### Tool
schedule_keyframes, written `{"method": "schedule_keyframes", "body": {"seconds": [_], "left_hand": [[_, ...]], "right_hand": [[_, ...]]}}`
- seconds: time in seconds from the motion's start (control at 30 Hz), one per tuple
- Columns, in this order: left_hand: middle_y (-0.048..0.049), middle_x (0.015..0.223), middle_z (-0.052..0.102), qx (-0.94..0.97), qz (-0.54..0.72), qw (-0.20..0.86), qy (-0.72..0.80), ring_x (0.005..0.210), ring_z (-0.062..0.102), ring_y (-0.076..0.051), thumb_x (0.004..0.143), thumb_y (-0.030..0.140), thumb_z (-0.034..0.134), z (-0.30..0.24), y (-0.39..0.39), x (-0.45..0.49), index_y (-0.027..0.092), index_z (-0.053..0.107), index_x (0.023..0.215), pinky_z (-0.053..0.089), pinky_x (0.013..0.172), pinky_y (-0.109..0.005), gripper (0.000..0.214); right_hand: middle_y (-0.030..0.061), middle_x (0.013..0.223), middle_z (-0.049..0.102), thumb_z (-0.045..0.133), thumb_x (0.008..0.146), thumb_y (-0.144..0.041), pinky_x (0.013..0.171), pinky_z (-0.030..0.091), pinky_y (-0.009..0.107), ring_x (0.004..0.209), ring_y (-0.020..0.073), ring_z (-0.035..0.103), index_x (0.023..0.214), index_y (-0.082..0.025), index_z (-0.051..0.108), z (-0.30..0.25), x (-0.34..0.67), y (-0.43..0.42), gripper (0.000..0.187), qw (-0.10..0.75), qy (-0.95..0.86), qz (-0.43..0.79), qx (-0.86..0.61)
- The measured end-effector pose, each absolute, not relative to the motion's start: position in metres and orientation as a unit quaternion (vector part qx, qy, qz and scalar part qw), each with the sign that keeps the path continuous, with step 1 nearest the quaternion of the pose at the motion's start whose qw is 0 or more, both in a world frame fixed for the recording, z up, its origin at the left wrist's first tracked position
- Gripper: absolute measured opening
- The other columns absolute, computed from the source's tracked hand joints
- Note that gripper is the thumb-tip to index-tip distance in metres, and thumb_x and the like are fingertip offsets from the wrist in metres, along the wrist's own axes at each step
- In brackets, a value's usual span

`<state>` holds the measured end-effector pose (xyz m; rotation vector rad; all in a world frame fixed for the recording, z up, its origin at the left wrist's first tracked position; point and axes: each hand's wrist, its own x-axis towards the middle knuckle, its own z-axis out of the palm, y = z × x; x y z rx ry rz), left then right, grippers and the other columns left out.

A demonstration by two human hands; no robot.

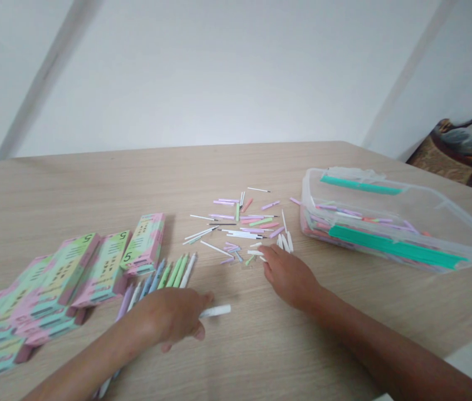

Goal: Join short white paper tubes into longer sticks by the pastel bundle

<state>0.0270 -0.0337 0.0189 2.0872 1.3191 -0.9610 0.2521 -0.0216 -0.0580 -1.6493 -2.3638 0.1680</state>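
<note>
My left hand (177,316) is closed around a white pen barrel (218,311), whose end sticks out to the right past the fingertips. Beneath and behind that hand lies a row of pens (173,273) in lilac, white, blue and green, partly hidden by it. My right hand (288,275) is at the near edge of the loose pen parts, its fingertips pinched on a small white pen part (255,253). Small purple and white pieces (232,248) lie just left of those fingers, and white pen caps or grips (289,241) just behind them.
Slim refills (245,235) and coloured barrels (266,221) are scattered mid-table. Stacked pastel boxes (108,262) stand at the left. A clear plastic bin (440,203) with green strips, holding more pen parts, stands right. Behind the wooden table (94,184) is a white wall.
</note>
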Motion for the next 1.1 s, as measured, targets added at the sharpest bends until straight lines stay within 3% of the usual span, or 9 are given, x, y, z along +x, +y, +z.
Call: {"method": "schedule_keyframes", "body": {"seconds": [0.13, 0.23, 0.33, 0.5, 0.73, 0.9, 1.1], "left_hand": [[-0.0042, 0.089, 0.069, 0.776, -0.352, 0.228, 0.471, 0.056, 0.062, -0.015, 0.066, 0.002, 0.046, 0.021, -0.034, 0.027, 0.023, 0.037, 0.132, 0.030, 0.039, -0.018, 0.070], [-0.0041, 0.090, 0.069, 0.781, -0.348, 0.223, 0.468, 0.060, 0.063, -0.016, 0.065, 0.001, 0.046, 0.019, -0.033, 0.026, 0.023, 0.037, 0.133, 0.031, 0.041, -0.020, 0.072], [-0.0046, 0.091, 0.069, 0.772, -0.358, 0.235, 0.469, 0.062, 0.064, -0.016, 0.063, 0.000, 0.046, 0.019, -0.032, 0.027, 0.022, 0.035, 0.134, 0.033, 0.042, -0.019, 0.075], [-0.0064, 0.093, 0.069, 0.750, -0.359, 0.263, 0.489, 0.057, 0.064, -0.017, 0.069, 0.003, 0.041, 0.022, -0.031, 0.029, 0.023, 0.037, 0.132, 0.034, 0.039, -0.018, 0.067], [-0.0053, 0.092, 0.069, 0.751, -0.353, 0.296, 0.472, 0.057, 0.063, -0.018, 0.067, 0.010, 0.047, 0.013, -0.024, 0.020, 0.025, 0.037, 0.131, 0.033, 0.037, -0.018, 0.067], [-0.0039, 0.087, 0.069, 0.751, -0.345, 0.294, 0.480, 0.053, 0.060, -0.016, 0.062, 0.006, 0.046, 0.011, -0.022, 0.016, 0.027, 0.039, 0.131, 0.032, 0.037, -0.017, 0.072], [-0.0064, 0.094, 0.068, 0.744, -0.343, 0.315, 0.480, 0.054, 0.059, -0.014, 0.065, 0.012, 0.044, 0.013, -0.018, 0.016, 0.026, 0.036, 0.133, 0.034, 0.040, -0.018, 0.070]], "right_hand": [[0.0103, 0.109, 0.058, 0.037, 0.086, -0.020, 0.087, 0.037, 0.030, 0.100, 0.0192, 0.052, 0.112, -0.015, 0.052, -0.044, 0.284, -0.009, 0.031, 0.275, -0.758, 0.063, -0.588], [0.0070, 0.089, 0.061, 0.039, 0.083, -0.022, 0.073, 0.040, 0.028, 0.081, 0.0177, 0.055, 0.095, -0.016, 0.056, -0.037, 0.310, 0.002, 0.022, 0.348, -0.702, 0.068, -0.617], [0.0014, 0.070, 0.056, 0.038, 0.080, -0.020, 0.057, 0.036, 0.024, 0.062, 0.0145, 0.050, 0.084, -0.018, 0.051, -0.036, 0.327, 0.008, 0.013, 0.365, -0.667, 0.082, -0.645], [0.0003, 0.068, 0.055, 0.035, 0.079, -0.014, 0.061, 0.035, 0.023, 0.065, 0.0143, 0.050, 0.079, -0.019, 0.049, -0.037, 0.324, 0.014, 0.015, 0.314, -0.715, 0.074, -0.620], [0.0112, 0.096, 0.063, 0.040, 0.081, -0.010, 0.078, 0.037, 0.025, 0.089, 0.0179, 0.057, 0.102, -0.012, 0.058, -0.039, 0.299, 0.061, 0.028, 0.084, -0.813, 0.026, -0.575], [0.0134, 0.094, 0.063, 0.045, 0.078, -0.010, 0.078, 0.038, 0.027, 0.089, 0.0199, 0.057, 0.093, -0.011, 0.062, -0.058, 0.295, 0.079, 0.023, 0.056, -0.814, 0.025, -0.578], [0.0099, 0.098, 0.063, 0.036, 0.087, -0.016, 0.081, 0.035, 0.025, 0.095, 0.0171, 0.055, 0.103, -0.014, 0.060, -0.062, 0.300, 0.073, 0.029, 0.071, -0.797, 0.032, -0.599]]}}
